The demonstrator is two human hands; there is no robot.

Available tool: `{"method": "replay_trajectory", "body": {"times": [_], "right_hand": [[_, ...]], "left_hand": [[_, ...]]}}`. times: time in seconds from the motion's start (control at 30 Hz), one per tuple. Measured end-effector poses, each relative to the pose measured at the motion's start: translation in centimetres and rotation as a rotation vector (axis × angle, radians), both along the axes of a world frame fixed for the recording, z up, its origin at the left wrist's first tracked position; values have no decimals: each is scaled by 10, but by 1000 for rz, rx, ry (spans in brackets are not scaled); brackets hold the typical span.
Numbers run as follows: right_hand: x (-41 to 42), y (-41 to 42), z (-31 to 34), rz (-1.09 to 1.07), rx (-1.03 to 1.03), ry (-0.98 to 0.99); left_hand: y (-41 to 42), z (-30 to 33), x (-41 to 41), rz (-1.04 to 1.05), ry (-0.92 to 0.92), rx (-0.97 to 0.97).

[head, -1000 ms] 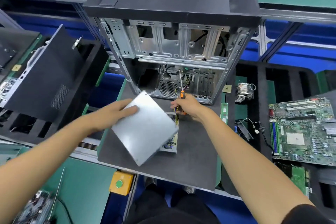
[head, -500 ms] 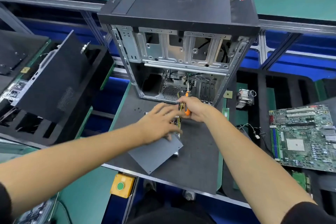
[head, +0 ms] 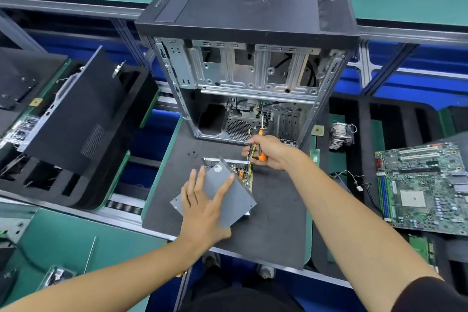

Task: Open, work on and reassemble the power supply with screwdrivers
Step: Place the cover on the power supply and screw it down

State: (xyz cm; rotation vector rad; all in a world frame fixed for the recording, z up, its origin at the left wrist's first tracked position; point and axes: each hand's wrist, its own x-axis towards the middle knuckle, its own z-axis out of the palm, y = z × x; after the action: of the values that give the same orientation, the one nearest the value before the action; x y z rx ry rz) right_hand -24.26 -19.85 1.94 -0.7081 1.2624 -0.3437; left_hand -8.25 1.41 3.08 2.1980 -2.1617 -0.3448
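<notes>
power supply (head: 243, 175) lies open on the surface (head: 276, 213); left hand (head: 202, 210) flat, fingers straight, on its cover (head: 235, 200); right hand (head: 268, 151) grips screwdriver (head: 261, 149).

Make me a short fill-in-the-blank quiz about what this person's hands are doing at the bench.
1. The right hand grips an ____-handled screwdriver.
2. The left hand lies with straight fingers on the flat grey metal ____.
3. The green motherboard lies to the person's ____.

Missing: orange; cover; right
</notes>
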Motion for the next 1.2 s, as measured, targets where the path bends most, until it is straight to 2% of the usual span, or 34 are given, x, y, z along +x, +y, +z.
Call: {"method": "replay_trajectory", "body": {"times": [0.17, 0.27, 0.4, 0.5, 0.67, 1.2], "right_hand": [[-1, -4, 1, 40, -18, 29], [-2, -7, 2, 73, -13, 38], [0, -12, -2, 95, -14, 63], [2, -13, -4, 93, -15, 79], [2, -13, -1, 93, -9, 57], [4, -8, 2, 122, -26, 69]], "left_hand": [[-29, 31, 38, -288, 34, -20], [-59, 58, 58, -464, 57, 63], [-87, 69, 61, -587, 131, 200], [-100, 66, 59, -649, 178, 255], [-113, 58, 60, -749, 142, 308], [-126, 53, 58, -812, 86, 306]]}}
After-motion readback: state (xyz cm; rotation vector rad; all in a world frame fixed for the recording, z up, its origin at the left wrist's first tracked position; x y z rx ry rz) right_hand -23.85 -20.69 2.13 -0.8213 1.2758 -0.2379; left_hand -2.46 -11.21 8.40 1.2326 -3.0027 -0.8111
